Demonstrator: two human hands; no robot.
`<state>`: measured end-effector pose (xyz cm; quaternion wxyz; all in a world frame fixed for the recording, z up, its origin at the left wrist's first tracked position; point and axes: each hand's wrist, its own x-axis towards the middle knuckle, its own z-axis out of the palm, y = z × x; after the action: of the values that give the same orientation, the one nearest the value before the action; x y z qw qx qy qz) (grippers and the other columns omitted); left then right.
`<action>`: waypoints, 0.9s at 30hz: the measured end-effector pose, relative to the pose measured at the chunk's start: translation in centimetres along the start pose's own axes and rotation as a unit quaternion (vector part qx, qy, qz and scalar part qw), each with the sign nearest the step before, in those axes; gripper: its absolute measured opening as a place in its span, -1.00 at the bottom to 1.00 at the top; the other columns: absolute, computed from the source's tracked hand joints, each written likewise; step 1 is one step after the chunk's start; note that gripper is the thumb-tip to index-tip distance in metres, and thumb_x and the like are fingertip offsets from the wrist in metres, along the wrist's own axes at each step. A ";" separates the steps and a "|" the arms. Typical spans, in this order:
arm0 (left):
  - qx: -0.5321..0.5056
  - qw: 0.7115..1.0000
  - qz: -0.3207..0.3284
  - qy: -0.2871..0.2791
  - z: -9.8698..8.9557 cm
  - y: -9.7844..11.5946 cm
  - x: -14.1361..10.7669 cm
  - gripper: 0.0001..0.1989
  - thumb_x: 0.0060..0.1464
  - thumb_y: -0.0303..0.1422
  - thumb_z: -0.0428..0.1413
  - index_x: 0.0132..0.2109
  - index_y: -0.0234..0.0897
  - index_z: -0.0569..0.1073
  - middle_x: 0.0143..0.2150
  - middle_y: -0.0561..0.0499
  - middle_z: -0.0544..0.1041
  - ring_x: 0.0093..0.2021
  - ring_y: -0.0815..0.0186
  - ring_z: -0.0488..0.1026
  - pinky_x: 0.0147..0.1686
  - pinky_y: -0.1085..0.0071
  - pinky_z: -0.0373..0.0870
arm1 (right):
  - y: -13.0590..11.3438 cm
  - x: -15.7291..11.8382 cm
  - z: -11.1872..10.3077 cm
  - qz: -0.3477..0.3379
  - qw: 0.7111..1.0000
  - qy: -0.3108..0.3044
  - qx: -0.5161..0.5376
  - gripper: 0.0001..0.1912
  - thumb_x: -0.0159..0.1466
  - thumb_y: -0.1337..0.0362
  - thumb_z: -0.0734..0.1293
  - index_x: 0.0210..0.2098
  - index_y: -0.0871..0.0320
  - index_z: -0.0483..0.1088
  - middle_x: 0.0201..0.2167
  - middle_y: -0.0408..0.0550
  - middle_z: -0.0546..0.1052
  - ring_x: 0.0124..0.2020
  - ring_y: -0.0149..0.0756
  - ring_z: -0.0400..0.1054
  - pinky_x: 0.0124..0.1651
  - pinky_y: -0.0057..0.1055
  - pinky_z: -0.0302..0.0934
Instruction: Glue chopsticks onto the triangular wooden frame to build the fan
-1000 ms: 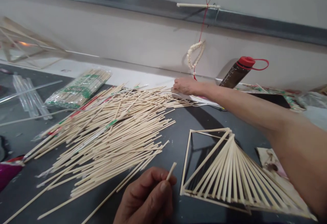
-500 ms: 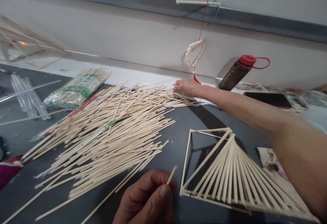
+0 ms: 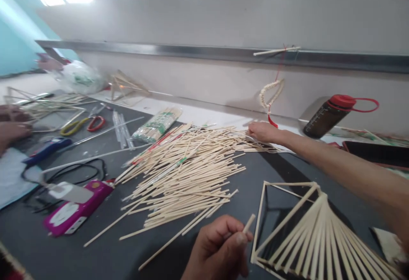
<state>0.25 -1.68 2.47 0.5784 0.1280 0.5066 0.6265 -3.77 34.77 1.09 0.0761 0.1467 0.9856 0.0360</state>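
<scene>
My left hand (image 3: pixel 219 250), low in the middle of the view, pinches a short wooden stick (image 3: pixel 249 224) between thumb and forefinger. Only the stick's upper end shows. My right hand (image 3: pixel 263 132) reaches to the far right end of a loose pile of wooden sticks (image 3: pixel 191 173). Its fingers are closed at the pile's edge, and what lies between them is hidden. Beneath my right forearm stands a frame of glued sticks (image 3: pixel 323 205), with many sticks fanning down from one corner.
A bottle (image 3: pixel 329 116) and a phone (image 3: pixel 377 153) lie at right; a braided loop (image 3: pixel 271 95) hangs by the wall. Left are a wrapped stick bundle (image 3: pixel 158 124), scissors (image 3: pixel 96 123), a purple device (image 3: pixel 78 207) with a black cable, and another person's hand (image 3: pixel 14 131).
The view has swung left and up, bringing in the scissors, cable and another person's hands. My left hand keeps the stick; my right hand stays at the pile's far end.
</scene>
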 end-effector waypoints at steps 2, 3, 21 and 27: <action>0.010 1.000 0.016 -0.004 -0.1 -0.3 0.1 -0.60 -0.06 -0.01 0.24 -0.35 -0.30 0.48 -0.66 0.11 0.32 -0.64 0.52 0.07 -0.60 0.54 -0.09 | -0.1 -0.3 -0.1 0.010 1.000 -0.004 0.021 -0.73 0.22 0.31 0.18 -0.27 0.25 0.49 -0.22 0.18 0.55 -0.27 -0.16 0.42 -0.33 -0.39 0.10; 0.016 1.000 0.026 -0.003 -0.2 -0.4 0.2 -0.60 -0.06 -0.01 0.24 -0.34 -0.31 0.48 -0.65 0.09 0.35 -0.64 0.51 0.09 -0.60 0.53 -0.08 | -0.2 -0.4 -0.2 0.013 0.999 -0.006 0.033 -0.74 0.20 0.31 0.19 -0.29 0.24 0.50 -0.23 0.17 0.56 -0.26 -0.15 0.42 -0.32 -0.38 0.11; 0.079 0.991 0.109 0.011 -0.3 -0.6 0.5 -0.68 0.03 -0.12 0.18 -0.30 -0.33 0.45 -0.63 0.12 0.38 -0.72 0.56 0.07 -0.70 0.57 -0.10 | -2.5 -8.5 -6.2 0.029 0.968 0.069 0.241 -0.88 0.18 0.27 0.25 -0.39 0.19 0.37 -0.53 -0.08 0.51 -0.50 -0.37 0.30 -0.41 -0.44 0.08; 0.089 0.985 0.150 0.006 -0.2 -0.5 0.3 -0.70 0.05 -0.15 0.16 -0.28 -0.34 0.46 -0.62 0.11 0.39 -0.71 0.56 0.09 -0.69 0.58 -0.09 | -4.0 -13.6 -8.2 0.076 0.943 0.132 0.296 -0.83 0.24 0.19 0.25 -0.31 0.17 0.37 -0.54 -0.08 0.50 -0.56 -0.42 0.30 -0.46 -0.44 0.11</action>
<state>0.33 -1.57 1.82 0.4613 0.2499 0.5387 0.6591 6.62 26.53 10.73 -0.1049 0.2307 0.9389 -0.2330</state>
